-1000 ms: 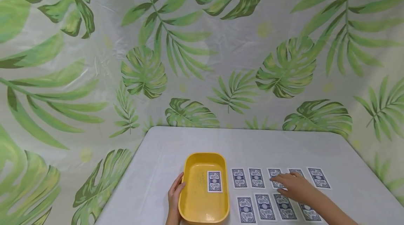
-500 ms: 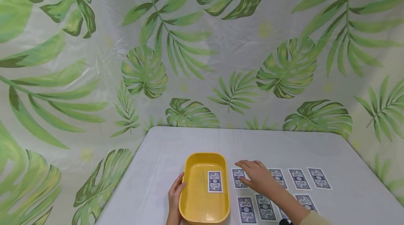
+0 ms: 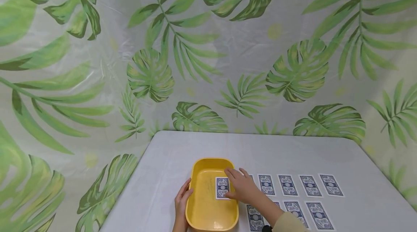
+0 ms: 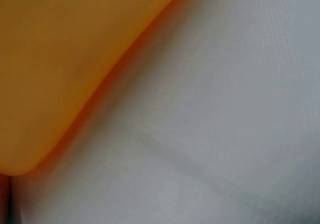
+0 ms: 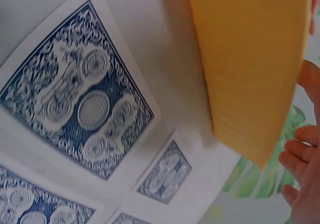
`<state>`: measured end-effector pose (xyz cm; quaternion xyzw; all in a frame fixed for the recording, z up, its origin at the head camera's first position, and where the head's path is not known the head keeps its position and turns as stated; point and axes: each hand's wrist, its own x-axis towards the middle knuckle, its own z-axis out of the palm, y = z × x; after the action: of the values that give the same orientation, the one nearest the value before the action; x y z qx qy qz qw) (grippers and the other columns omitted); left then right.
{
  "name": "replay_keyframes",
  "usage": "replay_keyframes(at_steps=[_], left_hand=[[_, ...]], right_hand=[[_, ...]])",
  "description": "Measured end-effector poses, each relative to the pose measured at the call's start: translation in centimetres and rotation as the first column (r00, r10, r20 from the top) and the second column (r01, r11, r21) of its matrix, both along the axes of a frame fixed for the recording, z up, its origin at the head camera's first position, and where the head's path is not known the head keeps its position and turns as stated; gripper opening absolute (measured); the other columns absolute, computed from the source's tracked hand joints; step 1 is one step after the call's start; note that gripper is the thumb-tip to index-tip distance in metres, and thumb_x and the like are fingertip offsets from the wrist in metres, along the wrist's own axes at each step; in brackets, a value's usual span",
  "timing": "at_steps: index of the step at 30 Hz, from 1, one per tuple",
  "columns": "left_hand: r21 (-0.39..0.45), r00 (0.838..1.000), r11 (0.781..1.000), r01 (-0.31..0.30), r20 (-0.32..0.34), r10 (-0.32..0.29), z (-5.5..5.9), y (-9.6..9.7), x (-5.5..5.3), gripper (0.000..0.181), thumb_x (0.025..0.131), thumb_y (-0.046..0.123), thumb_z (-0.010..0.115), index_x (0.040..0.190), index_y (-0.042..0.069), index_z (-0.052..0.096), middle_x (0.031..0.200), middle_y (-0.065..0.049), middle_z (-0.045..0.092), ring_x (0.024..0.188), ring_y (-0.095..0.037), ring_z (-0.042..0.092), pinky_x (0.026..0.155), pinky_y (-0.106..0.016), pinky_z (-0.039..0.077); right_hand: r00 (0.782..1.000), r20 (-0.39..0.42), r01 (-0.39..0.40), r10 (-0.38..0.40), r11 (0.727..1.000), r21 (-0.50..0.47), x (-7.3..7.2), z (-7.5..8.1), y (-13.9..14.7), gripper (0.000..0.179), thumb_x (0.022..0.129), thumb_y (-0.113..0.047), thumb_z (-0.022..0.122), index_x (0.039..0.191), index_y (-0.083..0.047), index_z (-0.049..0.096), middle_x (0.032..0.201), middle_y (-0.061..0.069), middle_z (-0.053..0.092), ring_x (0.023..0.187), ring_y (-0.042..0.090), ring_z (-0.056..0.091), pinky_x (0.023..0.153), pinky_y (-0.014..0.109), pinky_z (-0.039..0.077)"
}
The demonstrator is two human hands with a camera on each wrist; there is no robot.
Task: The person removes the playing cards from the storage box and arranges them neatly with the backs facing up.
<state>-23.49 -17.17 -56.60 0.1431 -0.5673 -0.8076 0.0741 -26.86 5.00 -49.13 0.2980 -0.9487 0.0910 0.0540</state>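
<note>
My left hand point(image 3: 183, 203) grips the left wall of a yellow plastic tray point(image 3: 191, 206), thumb at the rim. In the left wrist view the tray point(image 4: 60, 58) fills the upper left corner; the hand is barely seen there. A face-down playing card point(image 3: 221, 188) with a blue-and-white back lies inside the tray. My right hand point(image 3: 242, 186) reaches over the tray's right rim beside that card, fingers apart and nothing seen between them. From the right wrist, loosely bent fingers point(image 5: 300, 159) show past the tray's wall point(image 5: 245, 68).
Right of the tray, several face-down playing cards lie in two rows on the white table point(image 3: 358, 167), among them one far-row card point(image 3: 287, 185) and one near-row card point(image 3: 320, 216). My right forearm covers part of the near row. A leaf-patterned sheet point(image 3: 241, 62) hangs behind.
My right hand has moved left from above the rows of cards to the tray's right rim, uncovering cards at the right. My left hand and the tray stay put.
</note>
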Motion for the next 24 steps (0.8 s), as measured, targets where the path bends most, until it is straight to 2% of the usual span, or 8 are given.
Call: replay_keyframes(at_steps=[4,9,13,19,24], left_hand=[[0.014,1.0,1.0,0.009,0.008,-0.009,0.0,0.0,-0.1,0.049,0.086,0.023,0.059,0.133,0.011,0.047,0.141,-0.013,0.04,0.113,-0.011,0.052,0.09,-0.023,0.047],[0.008,1.0,1.0,0.011,0.01,-0.011,0.0,-0.1,-0.2,0.049,0.087,0.023,0.058,0.133,0.011,0.047,0.142,-0.013,0.039,0.12,-0.014,0.046,0.09,-0.02,0.045],[0.011,1.0,1.0,-0.003,0.0,0.003,0.1,0.0,-0.3,0.048,0.088,0.02,0.057,0.133,0.009,0.047,0.143,-0.012,0.038,0.127,-0.017,0.04,0.088,-0.015,0.044],[-0.001,1.0,1.0,0.007,0.02,-0.007,0.1,0.0,-0.1,0.049,0.087,0.021,0.058,0.133,0.01,0.047,0.141,-0.012,0.04,0.118,-0.011,0.048,0.087,-0.017,0.045],[-0.019,1.0,1.0,0.006,0.022,-0.005,0.1,-0.1,-0.1,0.048,0.087,0.022,0.057,0.133,0.011,0.048,0.141,-0.013,0.041,0.109,-0.006,0.053,0.087,-0.02,0.046]], right_hand=[[0.999,0.038,-0.003,0.0,0.998,0.058,-0.3,-0.8,-0.9,0.085,0.071,-0.049,0.07,0.135,-0.001,0.041,0.138,0.012,0.045,0.128,0.026,0.04,0.109,0.048,0.024],[0.995,0.096,0.015,-0.026,0.994,0.108,-0.7,-1.0,-1.9,0.088,0.068,-0.049,0.073,0.135,-0.001,0.041,0.139,0.012,0.043,0.129,0.025,0.038,0.111,0.046,0.021],[0.996,0.081,0.008,-0.024,0.981,0.194,-1.1,-1.5,-2.7,0.093,0.063,-0.054,0.074,0.134,-0.002,0.042,0.139,0.011,0.043,0.13,0.024,0.038,0.111,0.043,0.022],[1.0,-0.015,-0.007,0.014,0.926,0.378,-1.5,-2.3,-3.6,0.098,0.058,-0.064,0.071,0.133,-0.005,0.045,0.138,0.009,0.046,0.127,0.021,0.042,0.109,0.039,0.027],[0.999,-0.035,0.009,0.009,0.871,0.492,-1.6,-2.3,-4.1,0.101,0.057,-0.071,0.065,0.134,-0.008,0.044,0.138,0.006,0.046,0.126,0.019,0.044,0.109,0.037,0.028]])
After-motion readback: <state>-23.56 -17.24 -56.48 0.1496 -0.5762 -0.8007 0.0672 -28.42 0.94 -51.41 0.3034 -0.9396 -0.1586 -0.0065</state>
